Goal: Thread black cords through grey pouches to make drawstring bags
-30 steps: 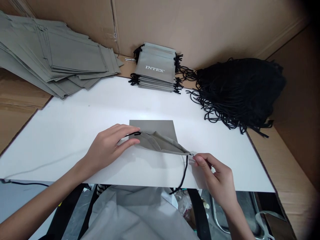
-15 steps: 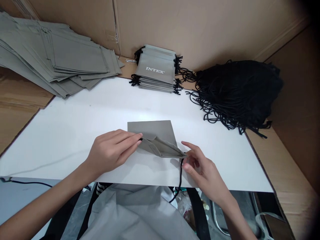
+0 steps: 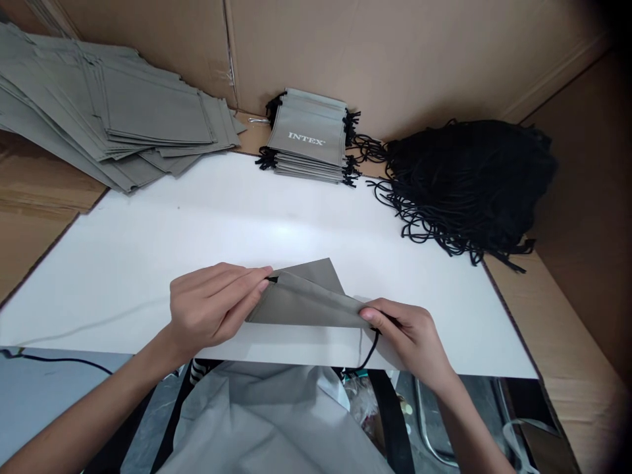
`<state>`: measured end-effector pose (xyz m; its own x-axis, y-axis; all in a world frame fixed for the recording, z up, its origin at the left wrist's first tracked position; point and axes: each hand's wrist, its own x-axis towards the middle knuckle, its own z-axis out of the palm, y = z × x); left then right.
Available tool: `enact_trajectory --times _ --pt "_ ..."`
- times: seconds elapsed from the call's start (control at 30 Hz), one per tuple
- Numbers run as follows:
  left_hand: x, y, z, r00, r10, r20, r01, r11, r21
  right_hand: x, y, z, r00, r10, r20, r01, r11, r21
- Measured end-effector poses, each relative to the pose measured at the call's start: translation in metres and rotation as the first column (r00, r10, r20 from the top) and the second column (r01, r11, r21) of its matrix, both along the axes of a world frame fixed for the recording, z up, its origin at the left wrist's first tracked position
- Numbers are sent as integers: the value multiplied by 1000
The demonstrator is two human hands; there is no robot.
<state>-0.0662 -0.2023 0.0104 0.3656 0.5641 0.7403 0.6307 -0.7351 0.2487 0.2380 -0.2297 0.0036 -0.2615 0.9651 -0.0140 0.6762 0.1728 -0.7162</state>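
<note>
One black cord (image 3: pixel 374 347) hangs at the right end of a grey pouch (image 3: pixel 311 304), where the right hand (image 3: pixel 411 332) pinches the fabric; the left hand (image 3: pixel 212 303), fingers closed, grips the pouch's left corner. Beyond the pouch, over the white desk (image 3: pixel 286 220): black cords (image 3: pixel 469 181) rightward, grey fabric pieces (image 3: pixel 153 102) leftward, an INTEX stack (image 3: pixel 307 122) straight behind.

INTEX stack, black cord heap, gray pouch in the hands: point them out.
INTEX stack (image 3: pixel 309 135), head view, on its printed top face.
Black cord heap (image 3: pixel 474 181), head view, on its middle.
Gray pouch (image 3: pixel 312 305), head view, on its near panel.
</note>
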Motion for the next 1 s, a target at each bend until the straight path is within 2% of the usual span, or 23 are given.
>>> enact_trajectory --times 0.27,0.37,0.73,0.83,0.9,1.0 --pt "-2 -6 -1 997 63 49 -58 994 -93 -2 3 3 999 38 13 -38 999 33" --pt "-5 -10 -2 987 137 90 -121 979 -167 -4 4 3 998 53 28 -55 997 60" --pt "-7 -14 -5 897 322 303 -229 924 -306 -12 4 15 994 100 37 -105 975 197" --pt "-4 -12 -3 878 330 346 -204 913 -353 -15 4 17 996 71 60 -84 962 261" --pt "1 -12 -2 883 296 363 -174 927 -333 -16 3 18 997 22 76 -45 951 306" --pt "13 -16 -2 905 260 335 -206 960 -189 -17 1 18 994 -65 84 30 933 358"
